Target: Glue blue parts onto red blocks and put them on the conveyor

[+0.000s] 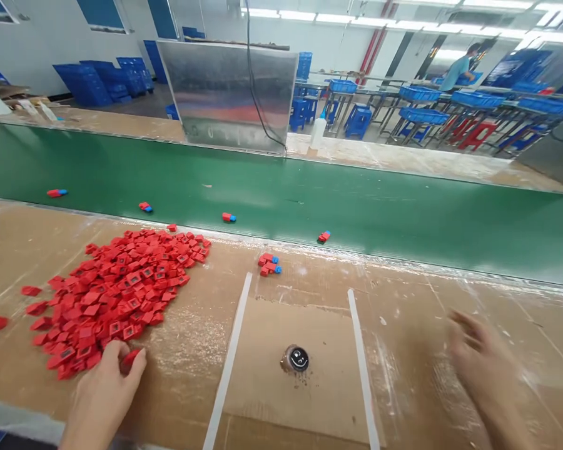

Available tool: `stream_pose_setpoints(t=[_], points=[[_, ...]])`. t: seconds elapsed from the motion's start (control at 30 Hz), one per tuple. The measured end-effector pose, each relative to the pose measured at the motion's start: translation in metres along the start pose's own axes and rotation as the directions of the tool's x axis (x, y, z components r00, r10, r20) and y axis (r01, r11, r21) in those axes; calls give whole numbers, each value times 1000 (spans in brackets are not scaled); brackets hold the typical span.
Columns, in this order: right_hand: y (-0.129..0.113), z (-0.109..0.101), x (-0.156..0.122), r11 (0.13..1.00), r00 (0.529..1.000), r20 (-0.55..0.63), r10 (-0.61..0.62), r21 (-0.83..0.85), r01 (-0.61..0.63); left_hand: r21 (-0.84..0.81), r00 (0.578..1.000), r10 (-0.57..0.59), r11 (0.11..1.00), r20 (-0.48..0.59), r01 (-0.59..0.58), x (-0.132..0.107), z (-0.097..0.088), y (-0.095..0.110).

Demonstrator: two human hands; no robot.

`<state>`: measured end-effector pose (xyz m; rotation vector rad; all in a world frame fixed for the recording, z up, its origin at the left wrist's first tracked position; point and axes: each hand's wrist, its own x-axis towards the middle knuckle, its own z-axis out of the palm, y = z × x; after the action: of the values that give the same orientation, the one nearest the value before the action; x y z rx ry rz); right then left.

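Observation:
My left hand point(104, 390) is at the near edge of a pile of small red plastic pieces point(117, 281), many showing a dark square hole. Thumb and fingers close around one red plastic piece point(131, 357). Over the bare board on the right is my right hand point(481, 362), smeared by motion, so its grip cannot be made out. Between the hands, a small round pot of dark glossy liquid point(298, 359) stands on a cardboard sheet point(258, 394) with stains around it. Red-and-blue assembled pieces point(269, 264) lie behind the cardboard.
A green conveyor belt point(403, 212) runs across, carrying several spaced red-and-blue pieces point(229, 217). White tape strips point(362, 369) flank the cardboard. Beyond the belt stand a metal panel point(229, 94) and a white squeeze bottle point(318, 132). A person point(457, 72) works far back among blue trays.

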<state>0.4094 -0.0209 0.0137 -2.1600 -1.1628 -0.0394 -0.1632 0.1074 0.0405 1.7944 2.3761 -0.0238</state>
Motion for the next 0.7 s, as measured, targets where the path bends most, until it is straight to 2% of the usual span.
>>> stream_pose_setpoints(t=[0.03,0.07,0.17,0.2,0.27,0.37,0.47,0.53,0.6,0.7], points=[[-12,26,24,999,999,11,-53,2,53,1,1000,18,1000,18,-18,0,-2,0],[-25,54,50,993,990,76,-117,22,116,-16,999,35,999,35,-34,0,-4,0],[-66,132,117,973,951,205,-230,61,222,-198,995,69,979,73,-53,-3,-10,-5],[-77,150,133,966,937,233,-260,72,250,-291,994,74,955,84,-47,-6,-11,-8],[-92,171,155,951,906,291,-308,97,293,-492,991,69,871,118,-2,-14,-13,-14],[-96,171,167,943,872,360,-332,134,303,-728,971,78,676,225,115,-33,-13,-20],[-89,156,163,960,888,371,-273,161,228,-856,934,176,479,312,195,-53,-7,-12],[-86,144,153,970,911,355,-208,193,146,-894,899,267,383,346,230,-64,1,2],[-84,129,136,966,931,338,-136,252,50,-909,858,357,329,370,256,-73,10,20],[-86,101,93,918,923,379,-64,385,-95,-925,788,491,268,370,268,-83,24,54]])
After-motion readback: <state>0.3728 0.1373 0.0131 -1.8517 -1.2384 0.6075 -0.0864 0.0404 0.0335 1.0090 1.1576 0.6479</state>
